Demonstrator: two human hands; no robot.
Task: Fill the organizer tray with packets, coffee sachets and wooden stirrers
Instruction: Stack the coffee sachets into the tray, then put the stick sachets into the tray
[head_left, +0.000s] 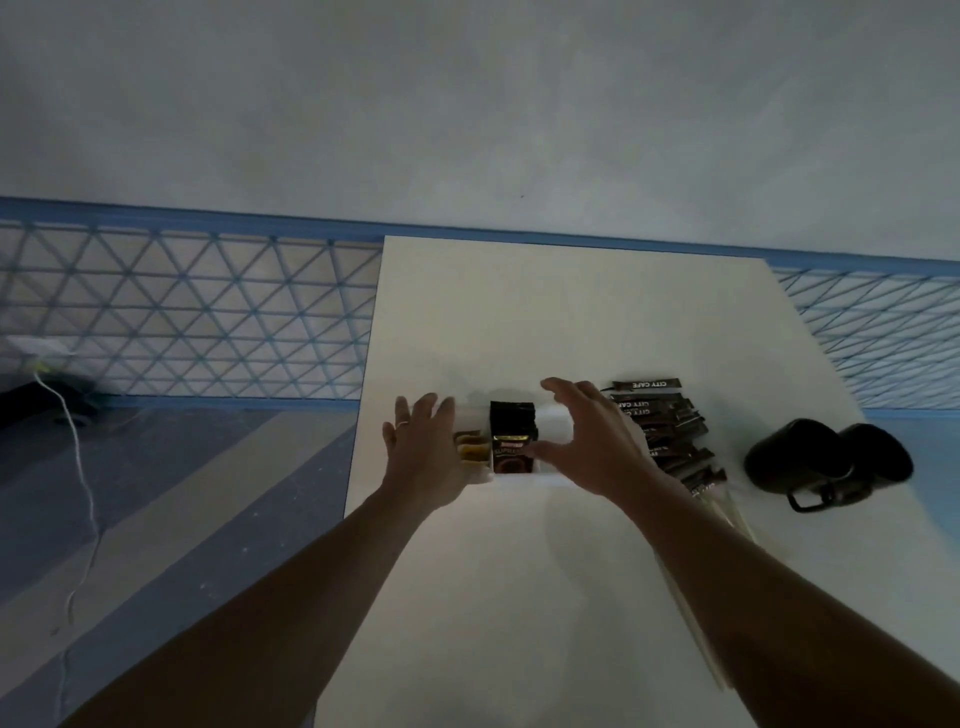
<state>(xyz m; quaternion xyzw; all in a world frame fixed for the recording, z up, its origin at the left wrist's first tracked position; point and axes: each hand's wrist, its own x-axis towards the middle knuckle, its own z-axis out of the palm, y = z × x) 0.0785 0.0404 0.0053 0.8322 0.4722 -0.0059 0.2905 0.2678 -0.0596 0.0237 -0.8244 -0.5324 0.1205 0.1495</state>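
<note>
A white organizer tray (553, 475) sits on the white table (571, 312). Its middle compartment holds black coffee sachets (511, 439) standing upright. Yellow-brown packets (471, 448) fill its left compartment. My left hand (428, 452) lies over the tray's left end, fingers spread. My right hand (592, 441) hovers over the tray's right part, fingers apart, thumb near the sachets. Whether either hand grips the tray is unclear. Dark stick sachets (670, 431) lie fanned out to the right. Wooden stirrers (732, 514) show beside my right forearm.
Two black mugs (826, 460) lie on their sides at the table's right. A blue lattice fence (197, 312) runs behind the table. A white cable (85, 493) trails over the floor on the left.
</note>
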